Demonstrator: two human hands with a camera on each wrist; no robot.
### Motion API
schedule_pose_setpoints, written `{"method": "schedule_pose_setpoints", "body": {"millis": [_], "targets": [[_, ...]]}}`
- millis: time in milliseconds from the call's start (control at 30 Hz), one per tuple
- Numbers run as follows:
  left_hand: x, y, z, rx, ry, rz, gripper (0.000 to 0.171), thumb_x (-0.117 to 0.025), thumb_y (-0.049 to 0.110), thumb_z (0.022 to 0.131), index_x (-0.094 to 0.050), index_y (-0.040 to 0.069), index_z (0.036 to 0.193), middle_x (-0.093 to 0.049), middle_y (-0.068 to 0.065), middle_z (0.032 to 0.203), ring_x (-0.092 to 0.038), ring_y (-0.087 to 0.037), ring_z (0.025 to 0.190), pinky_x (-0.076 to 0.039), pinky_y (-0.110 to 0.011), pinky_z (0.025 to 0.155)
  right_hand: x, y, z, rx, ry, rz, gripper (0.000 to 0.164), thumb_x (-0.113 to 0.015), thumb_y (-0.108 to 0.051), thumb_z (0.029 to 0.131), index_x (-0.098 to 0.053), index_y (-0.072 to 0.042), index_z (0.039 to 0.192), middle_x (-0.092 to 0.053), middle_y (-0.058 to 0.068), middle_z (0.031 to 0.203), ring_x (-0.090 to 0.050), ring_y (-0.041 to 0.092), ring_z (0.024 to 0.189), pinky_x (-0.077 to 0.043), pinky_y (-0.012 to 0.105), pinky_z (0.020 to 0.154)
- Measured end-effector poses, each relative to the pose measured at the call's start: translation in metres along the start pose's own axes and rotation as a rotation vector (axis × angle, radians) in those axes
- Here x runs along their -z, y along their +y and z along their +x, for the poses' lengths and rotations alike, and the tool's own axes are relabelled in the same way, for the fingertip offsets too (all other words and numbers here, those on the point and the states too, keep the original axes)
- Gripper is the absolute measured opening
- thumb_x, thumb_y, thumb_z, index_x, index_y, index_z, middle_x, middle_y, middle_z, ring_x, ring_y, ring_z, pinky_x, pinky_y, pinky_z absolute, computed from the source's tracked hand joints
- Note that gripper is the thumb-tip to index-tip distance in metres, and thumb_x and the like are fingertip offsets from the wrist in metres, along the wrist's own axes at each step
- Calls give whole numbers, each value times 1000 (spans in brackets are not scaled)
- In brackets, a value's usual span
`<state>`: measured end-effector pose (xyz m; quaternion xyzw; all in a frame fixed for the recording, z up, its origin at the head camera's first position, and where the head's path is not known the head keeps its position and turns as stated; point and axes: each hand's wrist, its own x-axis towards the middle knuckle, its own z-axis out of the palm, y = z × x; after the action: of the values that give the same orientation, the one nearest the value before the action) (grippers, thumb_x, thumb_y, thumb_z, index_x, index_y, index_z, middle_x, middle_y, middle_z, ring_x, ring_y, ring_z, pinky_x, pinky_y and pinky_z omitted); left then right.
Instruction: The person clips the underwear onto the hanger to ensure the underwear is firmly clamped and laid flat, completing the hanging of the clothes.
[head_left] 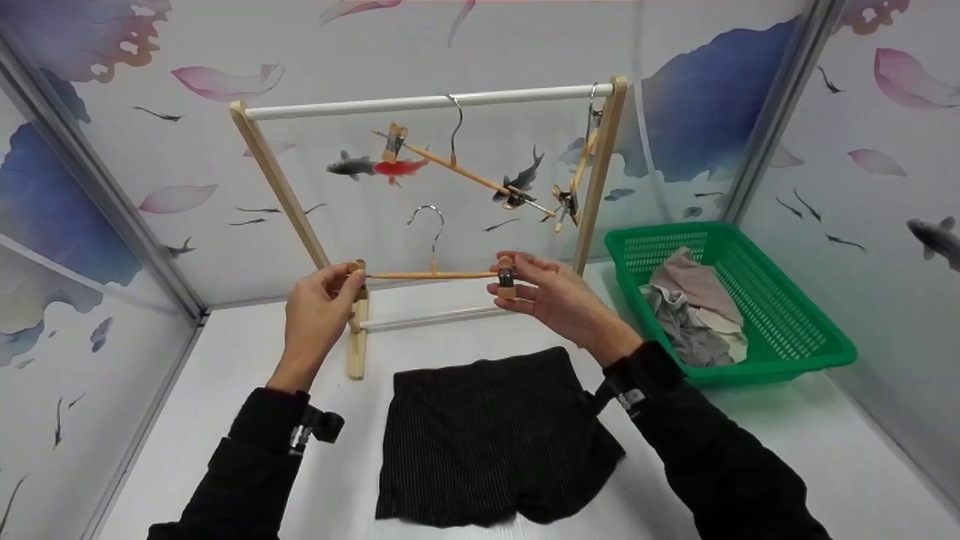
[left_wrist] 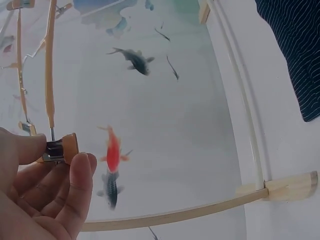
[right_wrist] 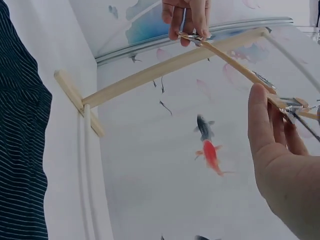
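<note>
The held clip hanger [head_left: 431,275] is held up level between the two hands, in front of the rack and above the far edge of the dark shorts [head_left: 480,442], with its metal hook [head_left: 442,220] pointing upward and well below the white rail [head_left: 337,109]. Its left clip [left_wrist: 70,146] is pinched between the thumb and curled fingers of the left hand [head_left: 319,307]; its right clip [head_left: 506,279] is gripped by the thumb and fingers of the right hand [head_left: 559,304]. Whether either clip is being squeezed apart cannot be told.

The dark shorts, finely striped, are laid out flat on the white table [head_left: 240,345], waistband toward the rack, and are touched by neither hand.

As far as is shown, the hanger is taken in hand and the shorts are spread, but no cloth is caught in its clips; clipping and hanging are judged not yet done. Two more hangers, a middle one [head_left: 469,175] and a right-hand one [head_left: 577,176], are hung from the rail without garments. Crumpled cloths [head_left: 697,292] are contained in the green basket [head_left: 787,365], apparently not yet dealt with.
</note>
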<state>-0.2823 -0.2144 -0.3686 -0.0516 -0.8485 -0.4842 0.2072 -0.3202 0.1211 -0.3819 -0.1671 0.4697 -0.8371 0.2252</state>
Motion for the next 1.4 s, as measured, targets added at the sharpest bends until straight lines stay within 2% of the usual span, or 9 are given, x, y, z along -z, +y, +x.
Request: {"method": "schedule_pose_setpoints", "body": {"millis": [233,333,467,667,767,867,1000,1167,1400], "targets": [[-18,-9,-4,-5,-58,-84,34,-69,7,96,-66,-1,130,-75,-14,103,-72,-21,85,-55,-20,64,22,13,10,44,277,50,33,-59,-18,104,-55,-1,132,-61,13,123,-69,25,104,-56,36,91],[-31,-16,-7,21,-88,-116,38,-71,5,95,-65,-2,131,-75,-15,103,-72,-20,84,-56,-22,64,35,21,13,46,382,79,37,-56,-11,105,-45,-1,139,-61,13,118,-71,23,96,-56,35,89],[-52,-31,-9,51,-108,-136,38,-73,5,93,-65,-5,129,-74,-17,104,-71,-22,85,-55,-22,63,51,33,15,32,453,93,50,-52,-2,105,-26,-4,148,-56,16,118,-72,23,91,-56,36,90],[-77,-59,-10,94,-142,-148,37,-71,2,94,-64,-9,128,-73,-20,106,-71,-28,91,-52,-22,63,75,47,14,-42,475,61,67,-53,6,102,-15,-9,155,-55,17,113,-71,23,89,-55,38,92],[-86,-74,-12,116,-172,-141,36,-70,1,94,-64,-11,127,-72,-22,109,-69,-30,98,-54,-26,72,84,54,13,-99,479,-4,69,-54,7,101,-16,-8,156,-57,14,110,-68,21,88,-56,38,91],[-94,-86,-17,141,-232,-116,36,-66,1,97,-62,-11,130,-71,-22,114,-67,-30,104,-53,-33,84,95,63,12,-142,490,-76,71,-55,8,100,-17,-6,157,-59,14,109,-67,20,88,-56,37,89],[-104,-98,-26,153,-330,-88,36,-61,1,99,-60,-9,134,-71,-19,115,-66,-29,106,-52,-42,90,111,77,7,-193,507,-141,77,-56,10,98,-14,-7,161,-61,16,108,-68,21,87,-56,37,89],[-115,-110,-31,168,-416,-55,37,-61,4,100,-59,-9,135,-71,-20,117,-66,-31,112,-50,-48,97,129,90,4,-250,487,-232,70,-56,10,98,-22,-1,159,-65,13,109,-69,23,96,-55,38,93],[-117,-117,-30,224,-459,-5,38,-61,6,101,-58,-7,137,-70,-19,121,-64,-31,116,-47,-47,102,127,97,9,-274,438,-352,55,-54,9,99,-36,8,151,-66,20,114,-69,25,100,-55,37,93]]}}
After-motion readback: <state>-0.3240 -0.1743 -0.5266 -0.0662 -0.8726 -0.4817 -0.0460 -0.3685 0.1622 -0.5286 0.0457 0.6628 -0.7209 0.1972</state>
